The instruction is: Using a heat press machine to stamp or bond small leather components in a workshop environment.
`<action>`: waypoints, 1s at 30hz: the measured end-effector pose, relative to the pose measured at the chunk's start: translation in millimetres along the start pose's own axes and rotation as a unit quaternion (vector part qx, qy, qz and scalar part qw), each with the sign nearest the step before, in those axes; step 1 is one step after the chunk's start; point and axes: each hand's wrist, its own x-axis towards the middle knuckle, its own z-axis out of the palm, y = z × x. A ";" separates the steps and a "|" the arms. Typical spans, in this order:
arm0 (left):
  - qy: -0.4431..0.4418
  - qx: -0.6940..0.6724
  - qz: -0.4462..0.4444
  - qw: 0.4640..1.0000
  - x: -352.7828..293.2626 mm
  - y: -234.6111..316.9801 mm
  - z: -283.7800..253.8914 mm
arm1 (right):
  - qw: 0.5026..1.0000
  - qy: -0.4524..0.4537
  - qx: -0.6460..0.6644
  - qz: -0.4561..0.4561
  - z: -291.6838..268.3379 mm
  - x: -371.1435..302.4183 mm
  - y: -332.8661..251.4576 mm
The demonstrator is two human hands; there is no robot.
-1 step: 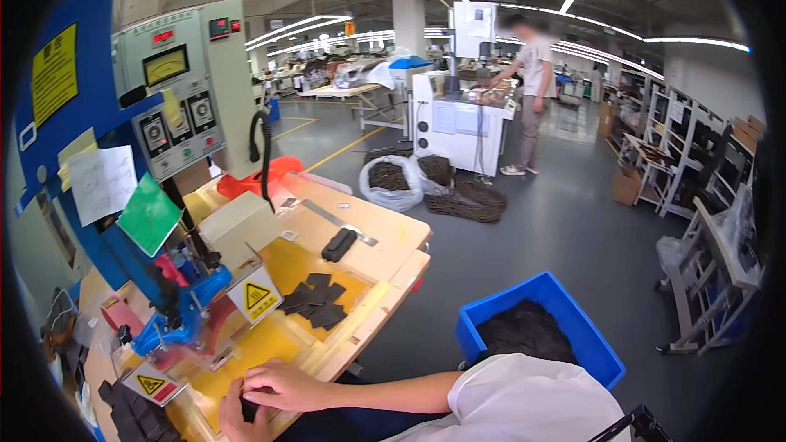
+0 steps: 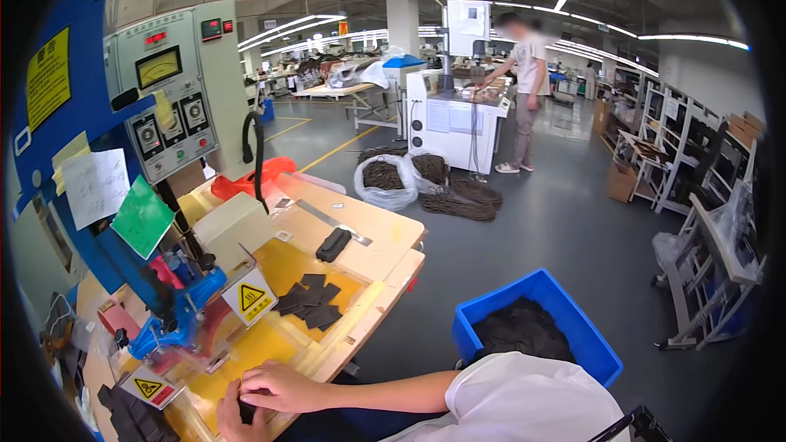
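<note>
At the near edge of the yellow-topped work table, my left hand (image 2: 235, 422) and my right hand (image 2: 277, 385) meet around a small black piece (image 2: 246, 411). The fingers of both hands are closed about it, and much of it is hidden by them. A loose pile of flat black pieces (image 2: 312, 301) lies on the yellow surface (image 2: 268, 351), beyond my hands. More black pieces (image 2: 137, 416) are stacked at the lower left, beside my left hand. The blue press head (image 2: 176, 311) stands just past my hands, with a warning plate (image 2: 250, 295) on its right side.
The machine's control panel (image 2: 162, 86) rises at left. A black block (image 2: 334, 244) and a metal ruler (image 2: 315, 217) lie on the table. A blue bin (image 2: 471, 311) of dark pieces stands by my right arm. Farther off, a person (image 2: 524, 82) works at a white machine (image 2: 446, 127).
</note>
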 end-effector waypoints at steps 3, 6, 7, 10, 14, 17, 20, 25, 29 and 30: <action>-0.012 -0.003 0.004 1.000 4.1 5.4 5.5 | 1.000 0.017 -0.006 -0.008 -6.7 -5.0 2.1; -0.015 -0.020 0.004 1.000 5.0 8.3 7.0 | 0.999 0.031 0.000 -0.009 -9.3 -6.6 1.4; -0.018 -0.022 0.001 1.000 4.8 8.7 6.8 | 0.999 0.033 0.003 0.000 -9.6 -6.7 0.7; -0.024 -0.028 -0.007 0.999 5.3 9.4 5.0 | 0.998 0.060 0.002 0.011 -7.3 -7.6 -1.5; -0.018 -0.033 -0.008 0.999 4.1 7.8 5.2 | 0.998 0.057 0.025 0.018 -6.9 -6.7 -0.9; -0.005 -0.016 -0.006 1.000 2.4 6.1 5.6 | 0.997 0.045 0.056 0.036 -8.8 -5.4 -4.3; -0.006 -0.018 -0.002 1.000 4.3 7.5 4.7 | 0.994 0.030 0.089 0.059 -9.7 -5.3 -5.6; -0.014 0.009 0.028 0.999 4.0 7.2 4.3 | 0.995 0.074 0.059 0.019 -6.9 -7.1 0.8; 0.010 0.011 0.037 0.999 3.8 9.6 4.6 | 0.992 0.093 0.088 0.017 -3.0 -6.8 4.0; 0.015 0.003 0.039 0.999 5.0 11.4 3.8 | 0.990 0.105 0.091 0.024 -3.4 -7.1 2.8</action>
